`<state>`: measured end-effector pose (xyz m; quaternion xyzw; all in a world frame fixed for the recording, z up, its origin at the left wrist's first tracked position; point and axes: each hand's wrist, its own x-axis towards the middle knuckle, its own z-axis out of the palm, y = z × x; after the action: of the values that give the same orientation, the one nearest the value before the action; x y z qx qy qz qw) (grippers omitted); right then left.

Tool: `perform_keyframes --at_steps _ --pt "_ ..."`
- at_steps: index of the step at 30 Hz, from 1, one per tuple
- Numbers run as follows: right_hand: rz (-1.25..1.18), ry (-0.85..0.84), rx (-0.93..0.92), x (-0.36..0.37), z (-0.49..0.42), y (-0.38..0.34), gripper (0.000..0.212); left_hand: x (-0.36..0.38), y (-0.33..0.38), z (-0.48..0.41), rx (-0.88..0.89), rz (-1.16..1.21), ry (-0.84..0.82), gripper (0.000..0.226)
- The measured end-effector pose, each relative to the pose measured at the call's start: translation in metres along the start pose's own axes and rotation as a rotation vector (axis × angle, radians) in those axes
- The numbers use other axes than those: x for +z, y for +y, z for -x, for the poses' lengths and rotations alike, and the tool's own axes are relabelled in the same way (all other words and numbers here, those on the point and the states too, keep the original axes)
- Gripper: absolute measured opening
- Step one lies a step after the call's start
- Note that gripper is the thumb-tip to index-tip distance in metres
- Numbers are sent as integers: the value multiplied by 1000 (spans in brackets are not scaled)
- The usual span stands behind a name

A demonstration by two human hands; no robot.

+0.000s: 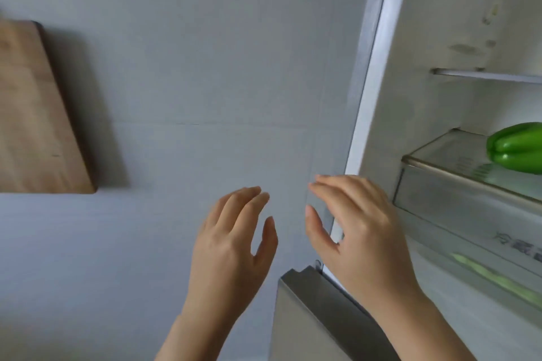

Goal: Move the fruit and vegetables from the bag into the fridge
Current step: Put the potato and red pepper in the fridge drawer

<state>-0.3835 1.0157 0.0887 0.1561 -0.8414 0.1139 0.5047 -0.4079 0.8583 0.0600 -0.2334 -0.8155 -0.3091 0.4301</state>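
Note:
The fridge stands open on the right, its white interior in view. A green pepper lies on a glass shelf inside, at the right edge. Below it, something pale green shows through a clear drawer front. My left hand is raised in front of the grey wall, fingers apart, holding nothing. My right hand hovers just left of the fridge's frame, also empty with fingers spread. The bag is out of view.
A wooden cutting board hangs or leans against the grey wall at the left. A grey metal edge, perhaps the lower fridge door, juts out below my right hand. A second shelf sits higher inside.

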Motion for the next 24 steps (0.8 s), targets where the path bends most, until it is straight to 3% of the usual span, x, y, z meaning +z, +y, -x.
perform_keyframes --at_steps 8,17,24 --pt "-276 -54 -95 73 -8 -141 31 -121 -92 51 -163 -304 -3 35" --pt "-610 -146 -222 140 -10 -389 34 -329 -199 142 -356 -639 47 35" --pt "-882 -269 -327 162 14 -556 34 -468 -237 225 -556 -873 120 35"
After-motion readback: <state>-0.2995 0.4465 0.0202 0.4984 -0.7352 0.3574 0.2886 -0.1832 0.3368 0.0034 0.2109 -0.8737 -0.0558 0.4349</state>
